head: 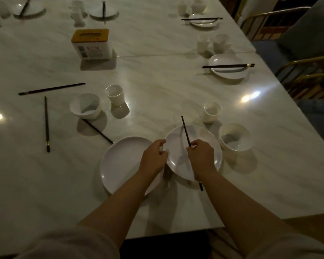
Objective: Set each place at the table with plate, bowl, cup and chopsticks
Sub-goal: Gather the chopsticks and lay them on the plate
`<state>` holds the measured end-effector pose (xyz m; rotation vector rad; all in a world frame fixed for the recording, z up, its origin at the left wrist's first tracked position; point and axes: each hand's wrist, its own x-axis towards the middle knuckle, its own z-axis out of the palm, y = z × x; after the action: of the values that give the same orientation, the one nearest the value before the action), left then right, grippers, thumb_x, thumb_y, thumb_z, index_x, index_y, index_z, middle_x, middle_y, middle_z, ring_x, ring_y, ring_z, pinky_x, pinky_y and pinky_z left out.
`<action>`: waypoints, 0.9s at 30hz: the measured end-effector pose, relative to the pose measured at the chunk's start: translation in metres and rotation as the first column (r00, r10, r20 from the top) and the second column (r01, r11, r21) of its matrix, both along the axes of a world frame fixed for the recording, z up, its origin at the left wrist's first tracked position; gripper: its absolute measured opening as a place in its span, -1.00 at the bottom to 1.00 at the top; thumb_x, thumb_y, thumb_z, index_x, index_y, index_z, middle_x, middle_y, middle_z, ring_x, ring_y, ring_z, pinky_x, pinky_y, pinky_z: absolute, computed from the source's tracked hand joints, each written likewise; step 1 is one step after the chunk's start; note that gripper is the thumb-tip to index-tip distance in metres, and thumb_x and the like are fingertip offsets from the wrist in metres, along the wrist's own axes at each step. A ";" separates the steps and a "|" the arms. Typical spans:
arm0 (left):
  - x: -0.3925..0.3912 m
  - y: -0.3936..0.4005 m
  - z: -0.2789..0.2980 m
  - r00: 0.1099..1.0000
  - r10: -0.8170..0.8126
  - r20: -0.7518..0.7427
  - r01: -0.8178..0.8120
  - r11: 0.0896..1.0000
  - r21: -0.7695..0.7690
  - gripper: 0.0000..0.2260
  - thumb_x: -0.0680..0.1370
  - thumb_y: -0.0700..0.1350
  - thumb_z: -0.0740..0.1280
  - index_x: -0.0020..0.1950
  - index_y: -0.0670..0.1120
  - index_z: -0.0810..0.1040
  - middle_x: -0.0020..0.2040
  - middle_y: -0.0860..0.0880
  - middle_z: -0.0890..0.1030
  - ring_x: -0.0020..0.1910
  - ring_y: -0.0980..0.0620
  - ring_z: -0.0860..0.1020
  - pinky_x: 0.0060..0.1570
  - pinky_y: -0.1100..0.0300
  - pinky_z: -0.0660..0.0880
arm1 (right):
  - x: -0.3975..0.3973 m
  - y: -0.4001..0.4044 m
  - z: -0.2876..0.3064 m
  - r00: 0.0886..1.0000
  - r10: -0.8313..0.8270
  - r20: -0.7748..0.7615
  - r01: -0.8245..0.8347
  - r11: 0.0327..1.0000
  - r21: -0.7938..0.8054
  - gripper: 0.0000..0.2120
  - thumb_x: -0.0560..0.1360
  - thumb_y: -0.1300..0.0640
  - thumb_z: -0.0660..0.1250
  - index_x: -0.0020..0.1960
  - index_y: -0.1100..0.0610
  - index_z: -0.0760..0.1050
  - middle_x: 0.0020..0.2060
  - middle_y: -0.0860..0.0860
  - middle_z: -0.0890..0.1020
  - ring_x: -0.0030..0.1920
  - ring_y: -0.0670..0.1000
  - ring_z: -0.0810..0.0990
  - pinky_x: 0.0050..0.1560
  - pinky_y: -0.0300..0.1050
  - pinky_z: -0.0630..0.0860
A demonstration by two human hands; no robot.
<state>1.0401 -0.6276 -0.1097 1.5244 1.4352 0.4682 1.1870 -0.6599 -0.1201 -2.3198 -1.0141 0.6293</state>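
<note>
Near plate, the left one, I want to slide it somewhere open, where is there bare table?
Bare marble lies left of the left plate, below the loose chopstick, and mid-table between the tissue box and the right plate. It is crowded around the bowl and cup.

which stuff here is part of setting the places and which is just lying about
Job: right hand gripping chopstick; left hand; two near plates; bowls; cups; loose chopsticks.
Lying about: yellow-topped box; chairs.
</note>
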 end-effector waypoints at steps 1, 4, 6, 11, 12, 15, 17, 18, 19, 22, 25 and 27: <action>-0.001 0.000 0.000 1.000 0.000 0.002 0.000 1.000 0.004 -0.61 0.55 -0.17 0.29 0.38 -0.01 0.42 0.23 -0.04 0.57 0.01 0.05 0.56 0.11 0.14 0.52 | -0.003 0.000 0.002 1.000 0.004 0.017 -0.005 1.000 0.020 -0.72 0.52 0.15 0.33 0.21 0.18 0.51 0.08 0.11 0.56 0.09 0.08 0.54 0.13 -0.12 0.45; -0.007 0.002 0.007 0.998 0.040 0.045 -0.042 0.998 0.044 -0.66 0.54 -0.22 0.28 0.30 -0.04 0.49 0.21 -0.02 0.58 0.07 0.04 0.57 0.14 0.12 0.53 | -0.016 0.002 0.011 0.995 0.052 0.082 -0.062 0.990 0.129 -0.73 0.50 0.17 0.35 0.19 0.18 0.50 0.07 0.10 0.51 0.07 0.06 0.52 0.11 -0.17 0.41; -0.019 0.008 0.009 0.995 0.084 0.061 -0.089 0.992 0.086 -0.73 0.54 -0.25 0.27 0.21 -0.03 0.55 0.11 -0.02 0.62 0.04 0.03 0.60 0.12 0.05 0.56 | -0.030 0.006 0.017 0.987 0.141 0.075 -0.151 0.975 0.160 -0.77 0.51 0.18 0.34 0.16 0.16 0.53 0.05 0.07 0.54 0.02 -0.02 0.52 0.09 -0.27 0.39; -0.070 0.034 0.014 0.945 0.327 0.001 -0.321 0.926 0.200 -0.87 0.55 -0.20 0.30 0.03 -0.07 0.61 -0.05 -0.03 0.65 -0.09 0.05 0.58 -0.06 0.24 0.48 | -0.075 0.029 0.022 0.942 0.333 -0.032 -0.320 0.926 0.198 -0.86 0.52 0.20 0.32 0.05 0.16 0.59 -0.02 0.04 0.57 -0.12 -0.15 0.45 -0.17 -0.61 0.30; -0.083 0.040 0.015 0.919 0.393 -0.032 -0.379 0.901 0.211 -0.87 0.55 -0.19 0.31 0.04 -0.10 0.62 -0.04 -0.04 0.64 -0.09 0.06 0.55 -0.10 0.28 0.41 | -0.085 0.034 0.022 0.932 0.358 -0.045 -0.342 0.916 0.211 -0.87 0.52 0.21 0.32 0.04 0.17 0.59 -0.04 0.05 0.57 -0.13 -0.14 0.45 -0.17 -0.63 0.29; -0.119 0.064 0.010 0.848 0.510 -0.148 -0.479 0.855 0.199 -0.86 0.53 -0.17 0.33 0.03 -0.14 0.63 -0.02 -0.11 0.65 -0.02 -0.06 0.58 -0.11 0.26 0.35 | -0.110 0.053 0.020 0.909 0.414 -0.054 -0.392 0.892 0.225 -0.86 0.51 0.22 0.32 0.03 0.17 0.62 -0.08 0.04 0.57 -0.16 -0.13 0.45 -0.16 -0.61 0.31; -0.136 0.081 0.005 0.818 0.518 -0.252 -0.485 0.855 0.183 -0.86 0.53 -0.17 0.33 0.02 -0.17 0.63 0.01 -0.15 0.65 0.00 -0.11 0.57 -0.13 0.22 0.33 | -0.123 0.067 0.016 0.897 0.439 -0.057 -0.418 0.882 0.217 -0.85 0.50 0.23 0.31 0.02 0.14 0.63 -0.09 0.03 0.58 -0.16 -0.13 0.46 -0.16 -0.57 0.32; -0.142 0.089 0.002 0.803 0.523 -0.284 -0.496 0.852 0.165 -0.85 0.53 -0.16 0.32 0.01 -0.19 0.63 0.02 -0.18 0.64 -0.03 -0.12 0.56 -0.15 0.21 0.32 | -0.128 0.074 0.015 0.892 0.448 -0.062 -0.427 0.879 0.212 -0.84 0.50 0.24 0.30 0.01 0.13 0.63 -0.10 0.03 0.58 -0.16 -0.13 0.47 -0.16 -0.56 0.32; -0.148 0.097 0.000 0.795 0.525 -0.305 -0.505 0.851 0.147 -0.83 0.54 -0.13 0.32 0.00 -0.21 0.62 0.02 -0.19 0.64 -0.05 -0.13 0.55 -0.17 0.19 0.31 | -0.133 0.081 0.013 0.890 0.452 -0.065 -0.431 0.879 0.206 -0.83 0.49 0.24 0.30 0.01 0.13 0.63 -0.10 0.03 0.59 -0.15 -0.12 0.47 -0.15 -0.53 0.33; -0.157 0.114 -0.009 0.806 0.478 -0.349 -0.471 0.875 0.112 -0.72 0.53 0.03 0.34 -0.04 -0.19 0.61 -0.05 -0.17 0.64 -0.03 -0.17 0.58 -0.20 0.18 0.32 | -0.144 0.099 0.008 0.894 0.443 -0.059 -0.425 0.884 0.197 -0.83 0.49 0.24 0.29 0.00 0.11 0.63 -0.11 0.04 0.61 -0.15 -0.11 0.48 -0.16 -0.43 0.33; -0.161 0.125 -0.012 0.819 0.421 -0.389 -0.421 0.902 0.090 -0.66 0.49 0.12 0.36 0.02 -0.14 0.61 -0.06 -0.14 0.63 -0.04 -0.17 0.59 -0.18 0.16 0.39 | -0.156 0.111 0.003 0.893 0.446 -0.054 -0.433 0.886 0.168 -0.83 0.50 0.23 0.28 -0.02 0.08 0.63 -0.11 0.03 0.60 -0.16 -0.13 0.46 -0.17 -0.51 0.31; -0.163 0.131 -0.011 0.824 0.390 -0.410 -0.402 0.914 0.063 -0.70 0.49 0.02 0.36 0.03 -0.19 0.61 -0.03 -0.19 0.63 -0.05 -0.19 0.58 -0.18 0.15 0.40 | -0.163 0.116 0.002 0.891 0.451 -0.062 -0.439 0.887 0.148 -0.82 0.50 0.24 0.27 -0.01 0.08 0.62 -0.10 0.02 0.60 -0.14 -0.13 0.46 -0.18 -0.54 0.30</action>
<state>0.8770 -0.4970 -0.1212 1.3497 2.1081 0.3775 1.0244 -0.5441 -0.1184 -1.9301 -1.5133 0.8120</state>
